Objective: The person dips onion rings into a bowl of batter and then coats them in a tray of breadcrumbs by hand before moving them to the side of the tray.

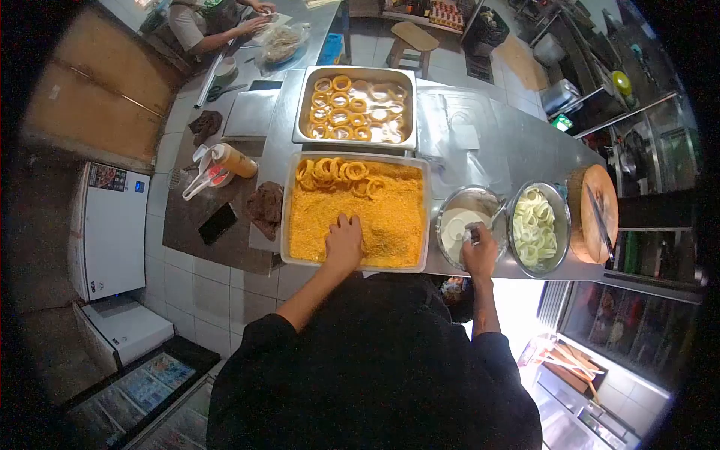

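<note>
My left hand (345,241) rests on orange breadcrumbs (394,225) in a rectangular plastic tub (427,217), fingers slightly apart and nothing visibly gripped. Several crumb-coated rings (328,169) lie along the tub's far side. Over a metal bowl of pale batter (454,225), my right hand (480,251) has its fingers drawn together. The fingertips look whitish with batter, and what they hold, if anything, is not clear. Just right of it stands a metal bowl (513,244) of pale green-white sliced onion rings (534,225).
Behind the tub, a steel tray (301,112) holds more coated rings. A round wooden board (592,199) with a knife (598,217) stands at the right. A phone (217,223), brown cloth (265,210) and sauce bottle (236,160) lie left. Another person's hands (255,22) work at the far left.
</note>
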`<state>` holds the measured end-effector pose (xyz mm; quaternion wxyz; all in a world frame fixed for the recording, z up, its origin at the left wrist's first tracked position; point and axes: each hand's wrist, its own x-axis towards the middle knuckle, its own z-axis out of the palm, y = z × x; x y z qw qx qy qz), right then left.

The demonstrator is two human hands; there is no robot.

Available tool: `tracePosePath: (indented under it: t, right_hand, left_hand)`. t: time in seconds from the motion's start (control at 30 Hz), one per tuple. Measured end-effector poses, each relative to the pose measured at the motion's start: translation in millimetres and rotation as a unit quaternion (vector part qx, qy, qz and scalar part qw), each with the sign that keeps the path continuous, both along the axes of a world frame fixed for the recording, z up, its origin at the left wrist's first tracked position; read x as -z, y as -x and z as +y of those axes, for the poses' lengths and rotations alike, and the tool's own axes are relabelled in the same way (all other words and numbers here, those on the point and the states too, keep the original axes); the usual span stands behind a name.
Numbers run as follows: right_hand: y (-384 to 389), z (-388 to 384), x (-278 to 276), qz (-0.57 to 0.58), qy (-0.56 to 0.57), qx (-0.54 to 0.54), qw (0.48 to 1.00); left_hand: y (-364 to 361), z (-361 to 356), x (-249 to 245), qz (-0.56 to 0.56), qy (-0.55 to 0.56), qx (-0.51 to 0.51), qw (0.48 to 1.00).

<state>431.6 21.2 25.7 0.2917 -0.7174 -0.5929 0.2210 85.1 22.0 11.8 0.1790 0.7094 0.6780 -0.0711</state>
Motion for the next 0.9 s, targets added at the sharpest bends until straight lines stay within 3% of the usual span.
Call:
tracePosePath:
  t: [0.2, 0.27, 0.4, 0.47, 0.6, 0.7, 0.77, 0.9]
  right_hand:
    - [2, 1, -8, 0.011, 0.007, -0.001, 1.0]
    - [0, 1, -4, -0.015, 0.011, -0.003, 1.0]
    - [3, 1, -8, -0.017, 0.006, -0.007, 1.0]
    - [1, 1, -3, -0.022, -0.008, -0.005, 1.0]
    - [1, 1, -5, -0.017, -0.014, -0.007, 1.0]
    - [3, 1, -8, -0.016, 0.001, 0.004, 1.0]
    - [3, 1, -7, -0.027, -0.035, -0.006, 0.999]
    - [1, 1, 0, -0.022, -0.032, 0.0, 0.999]
  left_hand:
    - [16, 18, 15, -0.156, -0.001, -0.041, 0.987]
    - [18, 26, 4, -0.324, -0.005, -0.004, 0.946]
    - [0, 28, -44, -0.351, -0.035, -0.018, 0.935]
    - [-9, 25, -66, -0.251, -0.033, -0.026, 0.967]
    - [-16, 7, -20, -0.141, -0.114, 0.014, 0.983]
    - [-7, 3, 13, -0.178, -0.136, 0.027, 0.974]
    - [0, 1, 32, -0.318, -0.083, -0.064, 0.942]
    - [-5, 9, -19, -0.364, -0.036, -0.114, 0.924]
